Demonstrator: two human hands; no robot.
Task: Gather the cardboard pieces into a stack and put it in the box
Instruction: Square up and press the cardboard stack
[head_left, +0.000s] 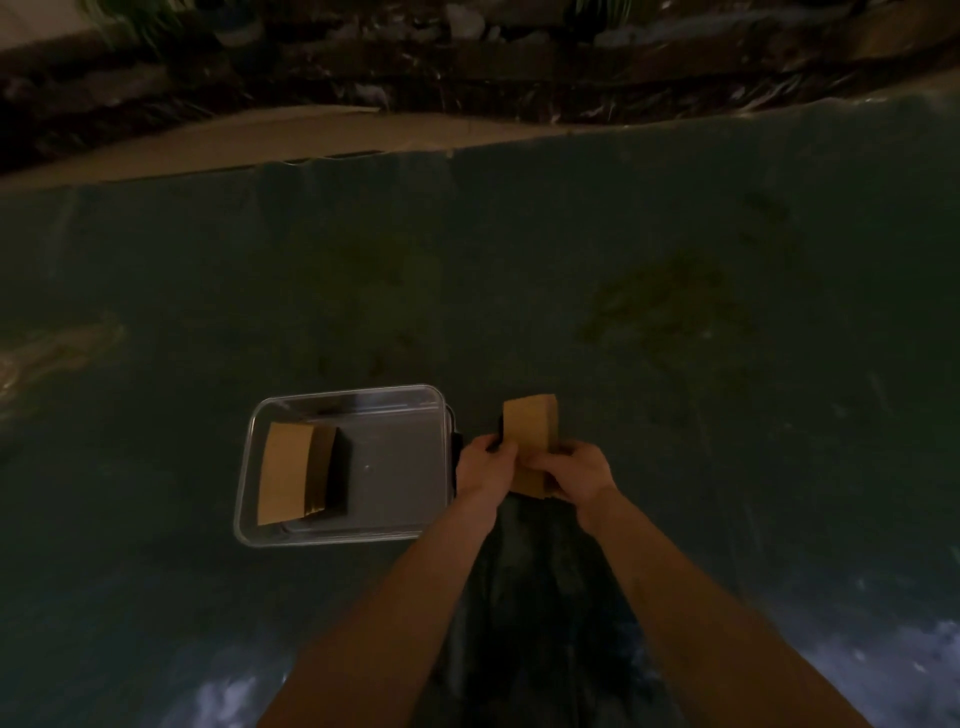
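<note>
In dim light, a small stack of brown rectangular cardboard pieces (530, 434) stood between the person's two bare hands, just to the right of a clear, shallow rectangular plastic box (343, 538) that rested on a dark green sheet-like surface (675, 291). The left hand (485, 462) was closed on the stack's left edge, its fingers curled around the near-left part of the cardboard, and it lay between the stack and the right wall of the box, close to that wall. The right hand (579, 470) was closed on the stack's near-right corner, thumb and fingers pinching the lower part, so that the far half of the stack rose clear beyond both hands. Both hands therefore had hold of the same stack, with the cardboard pressed between them; whether its near end touched the surface could not be told, since the hands covered it. Inside the box, against its left side, lay another group of brown cardboard pieces (285, 473), tilted and fanned, with darker pieces showing along its right edge; the right half of the box floor was bare. Both forearms reached in from the near edge. At the far side, a long pale brown strip (208, 140) ran along the edge of the green surface.
</note>
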